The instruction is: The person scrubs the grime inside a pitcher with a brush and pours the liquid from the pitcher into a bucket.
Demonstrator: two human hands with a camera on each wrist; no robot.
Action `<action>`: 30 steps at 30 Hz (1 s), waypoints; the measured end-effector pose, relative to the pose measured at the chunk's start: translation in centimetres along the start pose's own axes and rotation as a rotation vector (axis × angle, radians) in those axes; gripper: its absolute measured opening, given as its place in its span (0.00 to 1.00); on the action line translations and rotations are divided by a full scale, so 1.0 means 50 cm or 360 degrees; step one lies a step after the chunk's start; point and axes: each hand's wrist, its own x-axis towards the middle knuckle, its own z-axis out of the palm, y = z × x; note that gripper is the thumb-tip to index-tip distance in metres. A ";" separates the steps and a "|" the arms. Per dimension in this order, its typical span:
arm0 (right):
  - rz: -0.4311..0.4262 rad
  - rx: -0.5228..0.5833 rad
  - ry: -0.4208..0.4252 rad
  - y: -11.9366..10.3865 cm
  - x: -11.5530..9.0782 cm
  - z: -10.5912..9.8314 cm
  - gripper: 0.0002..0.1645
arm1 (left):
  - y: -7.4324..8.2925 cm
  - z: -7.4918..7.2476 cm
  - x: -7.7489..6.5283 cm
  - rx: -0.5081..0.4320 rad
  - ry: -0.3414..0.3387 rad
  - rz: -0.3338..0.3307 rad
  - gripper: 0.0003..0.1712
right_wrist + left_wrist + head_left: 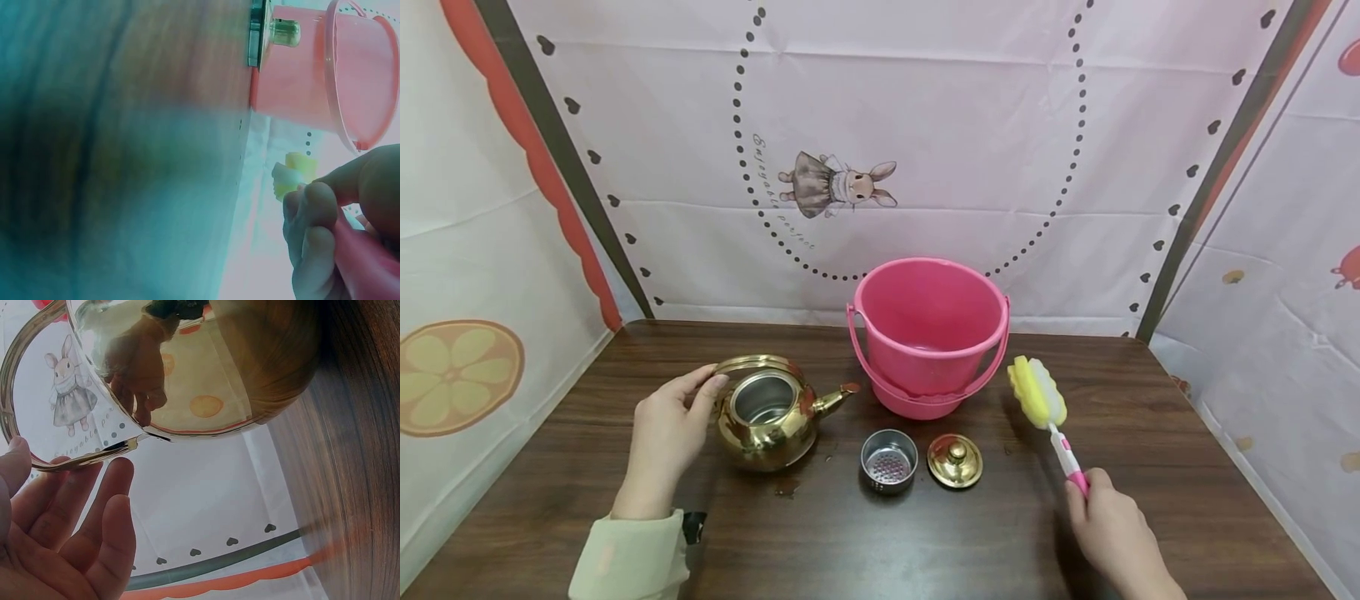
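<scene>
Pale printed cloth (925,167), its rabbit lying sideways in the head view, hangs behind a dark wood-grain table (1000,550).

Thumb and fingers of the left hand (672,429) pinch the arched handle (760,362) of a brass-coloured teapot (767,446). Only part of the teapot fits in the left wrist view, and whether its base meets the wood is hard to tell. Its polished body mirrors the hand and cloth; the round mouth shows a silvery interior, and the spout points toward a pink bucket (917,371). Wet spots (786,488) dot the wood near it.

Right-hand fingers are curled round the pink grip of a sponge bottle brush (1065,454), raised above the table's right side. The right hand (1112,525) covers the grip's end in the head view, and the right wrist view, hazy and bluish, cuts it off at the frame edge. Its ribbed sponge head is yellow and white, on a white shaft.

Between teapot and brush sit a perforated metal infuser basket (889,467) and, just beside it, a gold knobbed lid (955,462). Behind them stands the bucket, its handle hanging across the front.
</scene>
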 end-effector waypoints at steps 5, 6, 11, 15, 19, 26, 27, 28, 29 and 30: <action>0.0010 0.0031 0.0034 0.001 -0.005 -0.002 0.17 | 0.000 0.001 -0.001 0.0005 -0.0005 0.0001 0.23; 0.0015 0.0034 0.0037 0.000 -0.005 -0.003 0.17 | 0.000 0.002 -0.001 0.0007 -0.0007 -0.0002 0.23; 0.0072 0.0065 0.0010 -0.005 -0.008 -0.011 0.18 | -0.001 0.002 -0.001 0.0011 -0.0009 -0.0012 0.23; 0.0111 0.0109 -0.0036 -0.008 -0.008 -0.018 0.18 | -0.001 0.001 -0.001 0.0002 -0.0009 -0.0007 0.23; 0.0126 0.0132 -0.0033 -0.012 -0.010 -0.025 0.17 | 0.000 0.001 -0.001 -0.0005 -0.0006 -0.0008 0.23; 0.0099 0.0138 0.0054 -0.021 -0.013 -0.033 0.14 | 0.003 -0.001 -0.001 -0.0005 -0.0014 -0.0020 0.23; 0.0094 0.0137 0.0067 -0.022 -0.013 -0.034 0.14 | 0.003 -0.001 -0.001 -0.0005 -0.0018 -0.0025 0.24; 0.0085 0.0136 0.0083 -0.023 -0.014 -0.035 0.14 | 0.004 -0.002 -0.001 -0.0005 -0.0021 -0.0028 0.24; 0.0073 0.0135 0.0106 -0.024 -0.014 -0.035 0.14 | 0.004 -0.002 -0.001 -0.0004 -0.0022 -0.0029 0.24; 0.0062 0.0136 0.0122 -0.026 -0.014 -0.036 0.13 | 0.004 -0.002 -0.001 -0.0005 -0.0023 -0.0030 0.24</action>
